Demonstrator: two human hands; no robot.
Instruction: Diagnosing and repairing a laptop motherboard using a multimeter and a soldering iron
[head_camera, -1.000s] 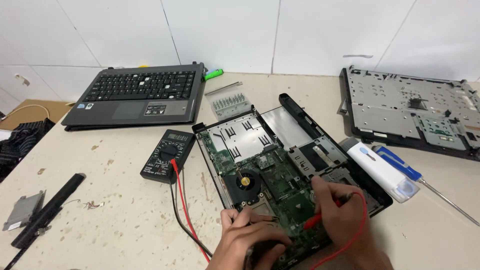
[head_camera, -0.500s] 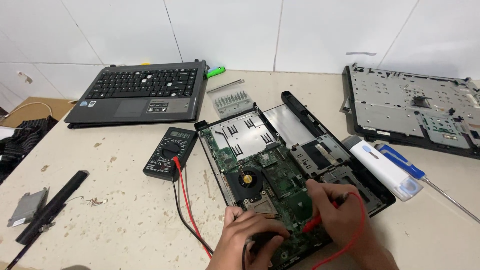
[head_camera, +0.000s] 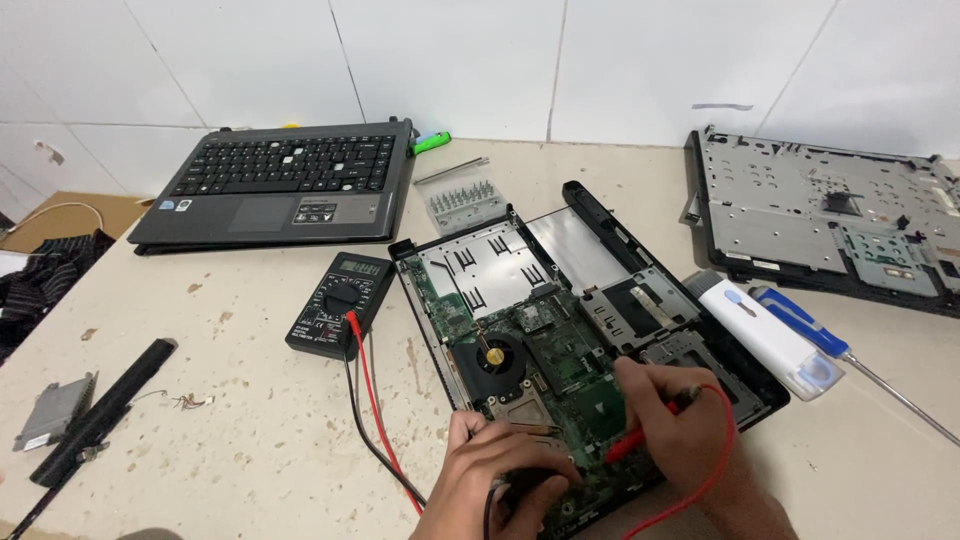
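An opened laptop base (head_camera: 600, 250) lies in front of me with its green motherboard (head_camera: 560, 360) and round fan (head_camera: 492, 358) exposed. My right hand (head_camera: 680, 430) holds a red probe (head_camera: 640, 442) with its tip down on the board's near part. My left hand (head_camera: 500, 475) grips a black probe (head_camera: 515, 488) against the board's near edge. Red and black leads (head_camera: 368, 400) run from both probes to a black multimeter (head_camera: 340, 305) lying left of the base.
A keyboard deck (head_camera: 280, 185) sits at the back left, a bare metal laptop chassis (head_camera: 830, 215) at the back right. A screwdriver bit set (head_camera: 462, 200), a white oblong device (head_camera: 765, 335), a blue-handled screwdriver (head_camera: 830, 345), a black strip (head_camera: 100, 410) and a small metal bracket (head_camera: 55, 410) lie around.
The view has shifted slightly; both hands stay on the board's near part, the red probe's tip nudged a little along it.
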